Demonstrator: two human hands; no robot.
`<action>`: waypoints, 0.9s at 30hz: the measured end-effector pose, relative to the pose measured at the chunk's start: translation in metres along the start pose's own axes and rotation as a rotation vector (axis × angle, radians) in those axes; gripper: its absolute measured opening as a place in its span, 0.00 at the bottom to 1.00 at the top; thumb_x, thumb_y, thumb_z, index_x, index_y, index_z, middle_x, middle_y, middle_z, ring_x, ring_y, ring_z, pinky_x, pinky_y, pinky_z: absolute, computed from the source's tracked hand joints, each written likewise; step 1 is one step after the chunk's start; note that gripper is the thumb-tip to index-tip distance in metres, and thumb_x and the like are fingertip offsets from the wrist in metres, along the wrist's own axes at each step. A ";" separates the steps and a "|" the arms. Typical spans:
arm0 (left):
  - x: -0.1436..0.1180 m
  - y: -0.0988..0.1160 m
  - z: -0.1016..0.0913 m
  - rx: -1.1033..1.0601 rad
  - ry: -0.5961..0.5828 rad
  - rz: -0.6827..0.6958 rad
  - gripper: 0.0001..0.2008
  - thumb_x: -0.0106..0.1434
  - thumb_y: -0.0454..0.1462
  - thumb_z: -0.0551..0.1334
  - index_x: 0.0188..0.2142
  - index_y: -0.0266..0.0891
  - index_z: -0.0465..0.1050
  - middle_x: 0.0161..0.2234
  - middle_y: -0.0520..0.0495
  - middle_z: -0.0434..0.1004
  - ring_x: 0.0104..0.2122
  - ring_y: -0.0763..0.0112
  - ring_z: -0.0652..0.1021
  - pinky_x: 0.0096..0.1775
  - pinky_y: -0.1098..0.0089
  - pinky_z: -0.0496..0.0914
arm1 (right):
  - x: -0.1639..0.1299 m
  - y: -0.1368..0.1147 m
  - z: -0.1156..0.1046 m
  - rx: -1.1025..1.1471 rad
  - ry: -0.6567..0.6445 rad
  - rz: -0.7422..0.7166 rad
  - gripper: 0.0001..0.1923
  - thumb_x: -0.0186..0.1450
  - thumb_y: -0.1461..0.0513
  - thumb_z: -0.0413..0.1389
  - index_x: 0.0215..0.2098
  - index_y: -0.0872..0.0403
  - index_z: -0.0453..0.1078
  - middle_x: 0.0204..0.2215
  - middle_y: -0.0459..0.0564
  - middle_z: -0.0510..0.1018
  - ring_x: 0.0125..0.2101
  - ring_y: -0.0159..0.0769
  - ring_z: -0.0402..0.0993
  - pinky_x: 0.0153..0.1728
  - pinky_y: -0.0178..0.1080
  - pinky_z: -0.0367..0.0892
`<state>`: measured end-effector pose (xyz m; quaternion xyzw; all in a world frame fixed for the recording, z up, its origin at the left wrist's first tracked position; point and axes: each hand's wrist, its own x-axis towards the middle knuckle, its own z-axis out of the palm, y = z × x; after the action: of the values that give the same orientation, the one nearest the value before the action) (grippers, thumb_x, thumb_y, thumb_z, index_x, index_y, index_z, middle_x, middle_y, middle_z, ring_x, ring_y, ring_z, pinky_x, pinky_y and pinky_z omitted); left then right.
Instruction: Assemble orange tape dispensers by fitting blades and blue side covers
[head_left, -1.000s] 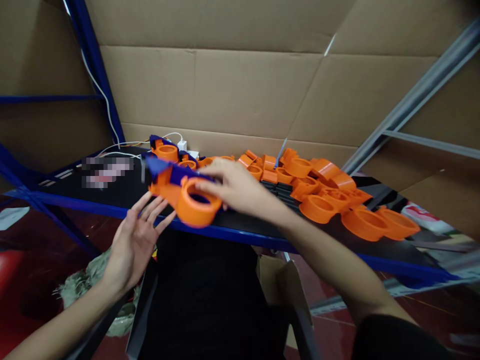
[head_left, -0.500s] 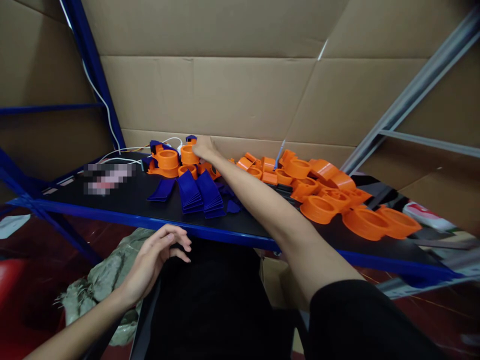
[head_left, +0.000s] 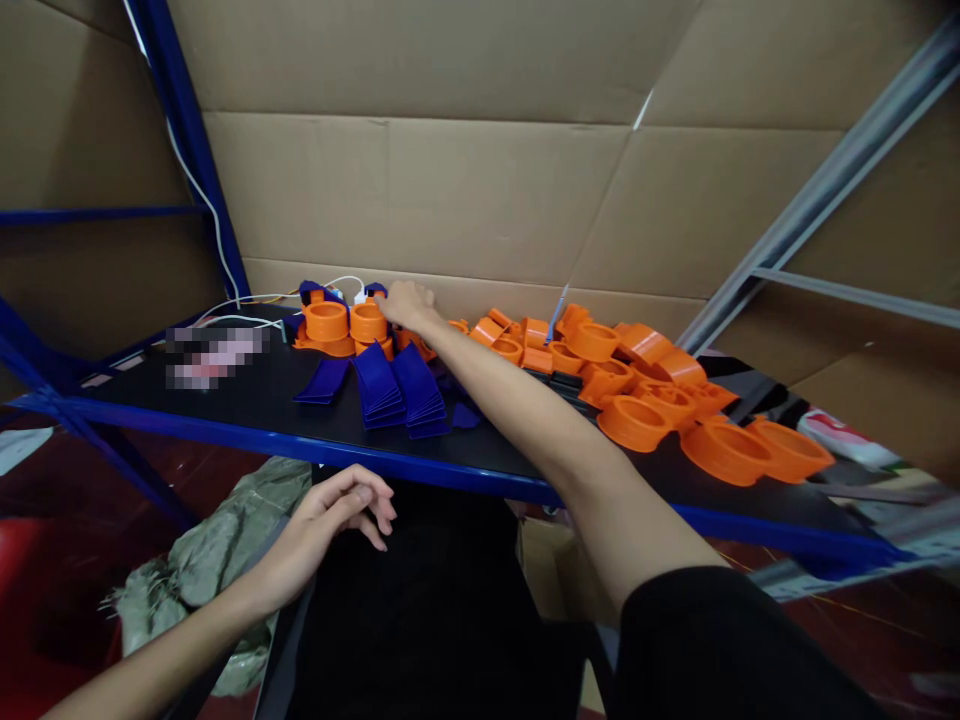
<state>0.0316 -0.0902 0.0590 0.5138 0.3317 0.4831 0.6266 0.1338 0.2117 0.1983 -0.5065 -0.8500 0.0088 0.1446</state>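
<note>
My right hand [head_left: 409,303] is stretched to the back of the black table [head_left: 247,395]. Its fingertips touch an orange ring piece with a blue part [head_left: 368,320], and nothing is clasped in its fingers. That piece stands beside another orange and blue piece [head_left: 326,322]. My left hand [head_left: 346,508] hangs below the blue front edge of the table, fingers loosely curled, holding nothing. Stacks of dark blue flat parts [head_left: 394,390] lie between the two hands.
Several loose orange rings and clips [head_left: 645,400] cover the right half of the table. White cables [head_left: 247,300] run along the back left. Cardboard walls enclose the table. A grey-green sack [head_left: 202,560] lies on the floor at the left, and a blue rack post [head_left: 187,130] rises there.
My right hand carried the orange and blue piece from the front edge to the back of the table and set it beside the others. My left hand dropped below the table edge.
</note>
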 end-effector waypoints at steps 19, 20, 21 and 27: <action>-0.001 -0.005 0.001 0.035 -0.029 -0.063 0.12 0.69 0.42 0.60 0.42 0.37 0.77 0.36 0.43 0.79 0.32 0.64 0.79 0.37 0.63 0.75 | -0.027 0.119 -0.002 -0.189 -0.203 0.069 0.17 0.71 0.57 0.56 0.54 0.55 0.69 0.52 0.55 0.73 0.48 0.41 0.74 0.48 0.48 0.73; 0.000 -0.005 0.000 0.036 -0.033 -0.067 0.12 0.69 0.42 0.60 0.42 0.37 0.77 0.36 0.42 0.79 0.33 0.64 0.79 0.37 0.63 0.75 | -0.026 0.121 -0.003 -0.175 -0.182 0.062 0.17 0.71 0.57 0.56 0.55 0.55 0.69 0.52 0.55 0.73 0.48 0.41 0.74 0.48 0.48 0.73; 0.000 -0.005 0.000 0.037 -0.037 -0.070 0.12 0.69 0.42 0.60 0.42 0.37 0.77 0.36 0.42 0.79 0.33 0.64 0.79 0.37 0.63 0.75 | -0.024 0.122 -0.004 -0.156 -0.159 0.053 0.17 0.71 0.57 0.56 0.55 0.55 0.69 0.52 0.55 0.73 0.48 0.41 0.74 0.48 0.48 0.73; 0.001 -0.003 0.002 0.063 -0.058 -0.074 0.12 0.69 0.43 0.60 0.41 0.37 0.76 0.35 0.44 0.78 0.32 0.65 0.79 0.36 0.64 0.74 | -0.019 0.125 -0.008 -0.005 0.036 0.000 0.17 0.70 0.57 0.57 0.53 0.57 0.69 0.50 0.54 0.74 0.46 0.40 0.75 0.47 0.48 0.73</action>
<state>0.0344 -0.0899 0.0566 0.5344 0.3472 0.4336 0.6371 0.2513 0.2554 0.1816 -0.5067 -0.8474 -0.0024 0.1584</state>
